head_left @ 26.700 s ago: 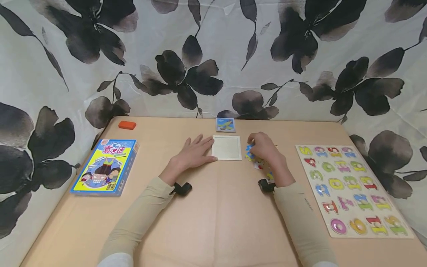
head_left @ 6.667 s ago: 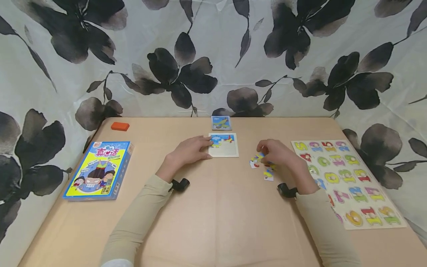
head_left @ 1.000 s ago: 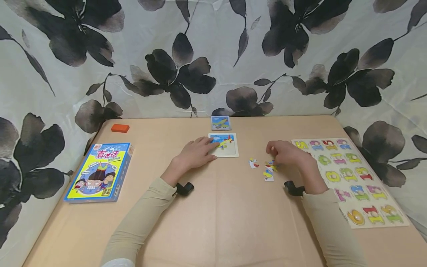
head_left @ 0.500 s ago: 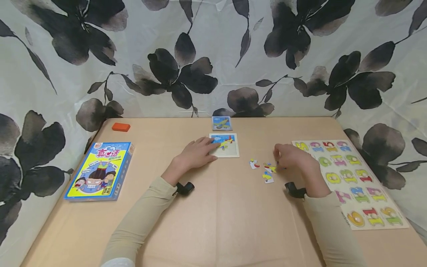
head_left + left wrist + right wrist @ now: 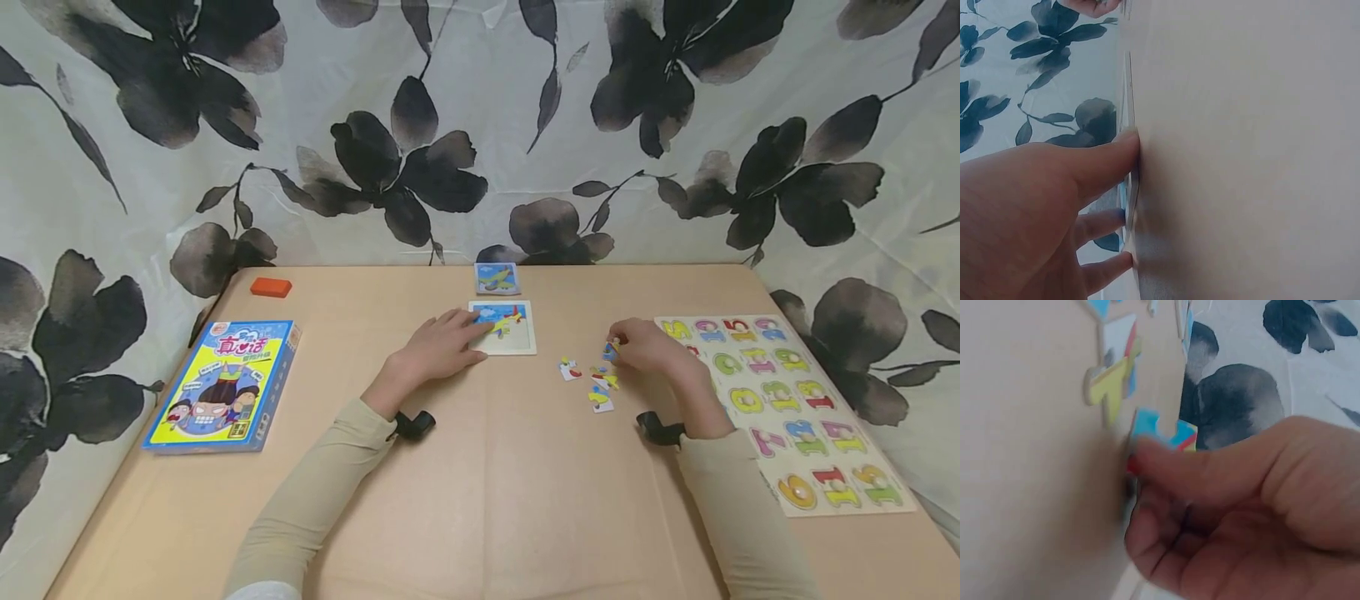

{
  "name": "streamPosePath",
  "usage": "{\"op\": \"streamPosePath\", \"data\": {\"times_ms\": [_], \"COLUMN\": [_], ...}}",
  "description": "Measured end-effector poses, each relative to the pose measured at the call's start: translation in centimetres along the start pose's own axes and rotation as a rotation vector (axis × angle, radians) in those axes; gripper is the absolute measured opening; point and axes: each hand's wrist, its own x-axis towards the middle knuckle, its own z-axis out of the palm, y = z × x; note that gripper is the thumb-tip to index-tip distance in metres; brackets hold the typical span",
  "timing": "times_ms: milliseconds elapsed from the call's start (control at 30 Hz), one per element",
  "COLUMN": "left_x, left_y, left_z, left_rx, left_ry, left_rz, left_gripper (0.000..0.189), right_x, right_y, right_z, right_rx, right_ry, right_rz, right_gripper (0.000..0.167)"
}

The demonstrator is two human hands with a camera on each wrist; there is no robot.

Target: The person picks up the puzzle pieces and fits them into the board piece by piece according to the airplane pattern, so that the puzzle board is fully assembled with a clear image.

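Note:
My left hand [image 5: 442,343] lies with extended fingers over the left side of a small white-framed jigsaw tray [image 5: 525,340], its fingertips on the picture. In the left wrist view the thumb [image 5: 1107,164] is at the tray's edge. Blue sky and a yellow-and-red plane fill the tray's upper part; pale backing shows lower down. Over at the right, my right hand [image 5: 652,346] pinches a jigsaw piece [image 5: 1146,422], blue with red and yellow, between thumb and curled fingers. Several loose jigsaw pieces [image 5: 602,400] lie on the table just left of that hand.
Behind the tray sits a small picture card [image 5: 497,279] with a yellow plane. A boxed game [image 5: 221,387] and an orange block [image 5: 271,287] are on the left. At the right, a number board [image 5: 787,417] lies partly under the right forearm.
The tray, blank at first, has gained blue, red and yellow pieces, and the loose pile has shrunk. Within the last second a blue piece has come into view in the right hand's fingers.

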Motion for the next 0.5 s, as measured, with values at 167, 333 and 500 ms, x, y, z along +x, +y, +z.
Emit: {"op": "streamPosePath", "data": {"times_ms": [167,333,500], "left_x": [0.0,-0.2,-0.3], "left_y": [0.1,0.1,0.1], "left_z": [-0.1,-0.2,-0.1], "left_rx": [0.0,-0.004,-0.013], "left_ry": [-0.004,0.003,0.002], "left_rz": [-0.002,-0.001,-0.004], "left_gripper": [0.058,0.058,0.058], "right_x": [1.0,1.4,1.9], "right_y": [-0.2,-1.5,-2.7], "right_z": [0.1,0.2,0.5], "right_rx": [0.066,0.107,0.171], "right_ry": [0.05,0.057,0.056], "right_rz": [-0.086,-0.134,-0.142], "right_gripper": [0.01,0.009,0.007]}}
